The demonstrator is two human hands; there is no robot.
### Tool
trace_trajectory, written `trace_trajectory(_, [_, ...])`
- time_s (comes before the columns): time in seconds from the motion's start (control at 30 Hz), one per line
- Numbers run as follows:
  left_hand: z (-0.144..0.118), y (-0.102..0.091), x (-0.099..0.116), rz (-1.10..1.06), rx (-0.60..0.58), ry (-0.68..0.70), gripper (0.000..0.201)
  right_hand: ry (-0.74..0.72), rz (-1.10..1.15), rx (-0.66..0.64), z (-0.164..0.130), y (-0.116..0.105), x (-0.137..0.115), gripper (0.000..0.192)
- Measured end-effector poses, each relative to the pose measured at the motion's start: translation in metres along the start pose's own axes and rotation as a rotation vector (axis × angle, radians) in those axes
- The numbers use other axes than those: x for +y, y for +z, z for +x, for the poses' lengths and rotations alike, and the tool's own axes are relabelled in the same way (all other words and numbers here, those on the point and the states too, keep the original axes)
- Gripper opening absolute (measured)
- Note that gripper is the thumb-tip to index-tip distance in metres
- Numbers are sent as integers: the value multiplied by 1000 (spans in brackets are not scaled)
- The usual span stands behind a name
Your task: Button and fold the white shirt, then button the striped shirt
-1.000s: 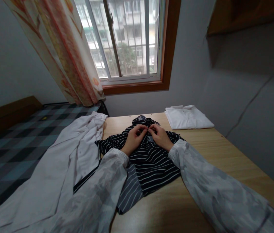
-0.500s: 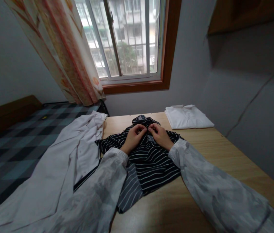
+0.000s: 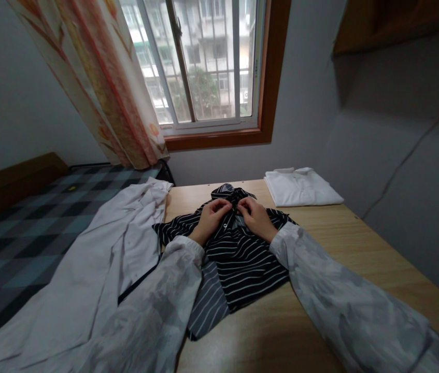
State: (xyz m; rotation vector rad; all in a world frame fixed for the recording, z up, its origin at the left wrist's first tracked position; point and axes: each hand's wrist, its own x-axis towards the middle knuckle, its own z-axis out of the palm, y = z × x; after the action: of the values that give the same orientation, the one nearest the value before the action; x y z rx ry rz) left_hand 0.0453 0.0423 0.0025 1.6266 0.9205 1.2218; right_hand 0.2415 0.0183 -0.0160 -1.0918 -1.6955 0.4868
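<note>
A black shirt with white stripes lies crumpled on the wooden table in front of me. My left hand and my right hand meet at its collar end, fingertips pinching the fabric of the front placket close together. A small white button shows just below my left fingers. Both of my arms are in pale grey patterned sleeves.
A folded white shirt lies at the table's far right. A loose white garment drapes over the table's left edge onto a bed with a checked cover. Behind are a window and an orange patterned curtain.
My fingers have shifted slightly at the collar; the left hand has moved a little left, uncovering a white button. The shirt and everything else stay put.
</note>
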Motion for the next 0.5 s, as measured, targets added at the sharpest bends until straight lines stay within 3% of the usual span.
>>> trace_trajectory(0.3, [3,-2,-2,-112,-103,-130,34,-58,-181,-89,-2,-1,-3,12])
trace_trajectory(0.4, [3,-1,-5,-92,-73,-108,37,-84,-114,-113,-2,-3,-5,24])
trace_trajectory(0.5, [3,0,-5,-76,-31,-102,40,-79,-55,-104,-2,-4,-5,21])
